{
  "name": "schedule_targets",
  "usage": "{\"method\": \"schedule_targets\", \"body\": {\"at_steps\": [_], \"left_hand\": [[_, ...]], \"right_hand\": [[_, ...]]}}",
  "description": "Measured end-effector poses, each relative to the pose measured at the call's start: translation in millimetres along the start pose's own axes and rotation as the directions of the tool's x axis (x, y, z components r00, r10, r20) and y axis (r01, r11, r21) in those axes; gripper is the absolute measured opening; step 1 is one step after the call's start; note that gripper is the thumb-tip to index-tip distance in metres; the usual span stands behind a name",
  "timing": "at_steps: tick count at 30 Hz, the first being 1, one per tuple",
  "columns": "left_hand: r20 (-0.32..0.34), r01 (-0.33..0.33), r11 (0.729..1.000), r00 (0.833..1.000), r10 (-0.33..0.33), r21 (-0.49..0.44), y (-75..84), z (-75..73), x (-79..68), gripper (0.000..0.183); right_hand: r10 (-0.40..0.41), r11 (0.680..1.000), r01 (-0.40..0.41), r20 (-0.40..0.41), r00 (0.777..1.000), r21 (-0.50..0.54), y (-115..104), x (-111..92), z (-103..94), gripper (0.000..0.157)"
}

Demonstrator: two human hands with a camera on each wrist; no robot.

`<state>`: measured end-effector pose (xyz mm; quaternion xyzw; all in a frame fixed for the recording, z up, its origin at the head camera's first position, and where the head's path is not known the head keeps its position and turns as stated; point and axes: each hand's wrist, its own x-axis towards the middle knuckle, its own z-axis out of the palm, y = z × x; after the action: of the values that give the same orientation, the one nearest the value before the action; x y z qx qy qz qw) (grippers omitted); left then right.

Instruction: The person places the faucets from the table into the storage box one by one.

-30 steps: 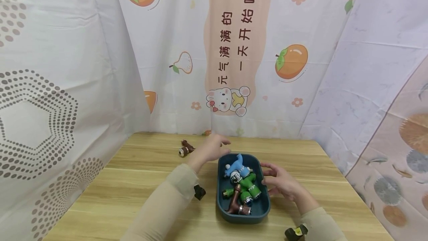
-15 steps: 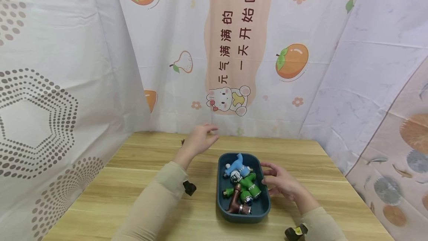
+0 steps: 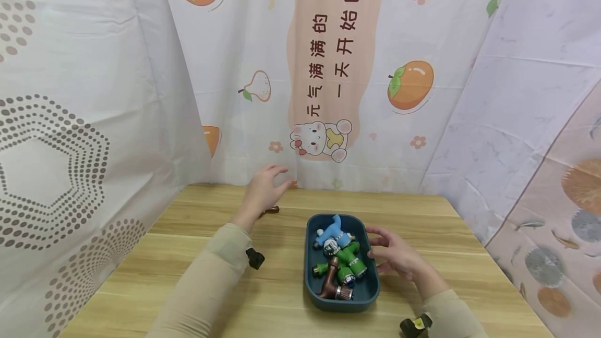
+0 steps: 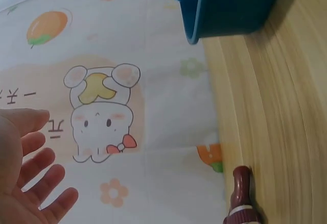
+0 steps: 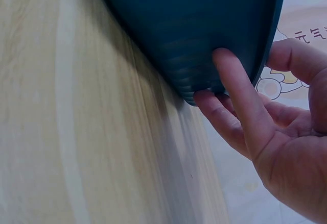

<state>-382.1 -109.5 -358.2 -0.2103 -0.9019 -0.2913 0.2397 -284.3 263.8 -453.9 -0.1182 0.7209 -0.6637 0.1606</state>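
Observation:
In the head view my left hand [image 3: 264, 190] is raised over the back left of the table, fingers parted and nothing held. Below it a brown piece [image 3: 269, 210] is mostly hidden; the left wrist view shows its narrow brown end [image 4: 241, 185] and pale ring. My right hand [image 3: 396, 255] rests against the right side of a dark teal bin [image 3: 341, 306], with fingertips [image 5: 225, 60] on its outer wall. Inside the bin lie a light blue branched piece [image 3: 334, 231], green pieces [image 3: 349, 257] with silvery ends, and a brown elbow-shaped piece [image 3: 330, 283] with a ribbed silver end.
The bin stands on a wood-grain table [image 3: 188, 275]. A printed white curtain [image 3: 253, 134] hangs along the table's back edge, with more cloth [image 3: 94, 171] at the left and right. Black wrist cameras [image 3: 255, 258] sit on both sleeves.
My left hand has moved left and back, away from the bin, passing over the brown piece, which it now mostly covers. The right hand and the bin have stayed put.

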Motion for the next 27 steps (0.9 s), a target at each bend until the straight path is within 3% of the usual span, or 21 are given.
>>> {"method": "schedule_targets", "body": {"at_steps": [8,13,27], "left_hand": [[-0.020,0.038,0.999,0.999,-0.038,-0.009,-12.7,-3.2,0.6,0.044],[-0.019,0.105,0.994,0.994,-0.105,-0.036,-24.8,-3.0,0.3,0.050],[0.013,0.266,0.943,0.963,-0.269,-0.199,-50.5,1.4,-3.8,0.057]], "right_hand": [[0.001,1.000,-0.001,0.002,1.000,-0.009,0,0,-0.9,0.076],[0.002,1.000,-0.002,-0.001,1.000,-0.008,0,0,-0.6,0.076],[0.004,1.000,-0.004,-0.014,1.000,-0.018,3,1,-1.2,0.075]]}}
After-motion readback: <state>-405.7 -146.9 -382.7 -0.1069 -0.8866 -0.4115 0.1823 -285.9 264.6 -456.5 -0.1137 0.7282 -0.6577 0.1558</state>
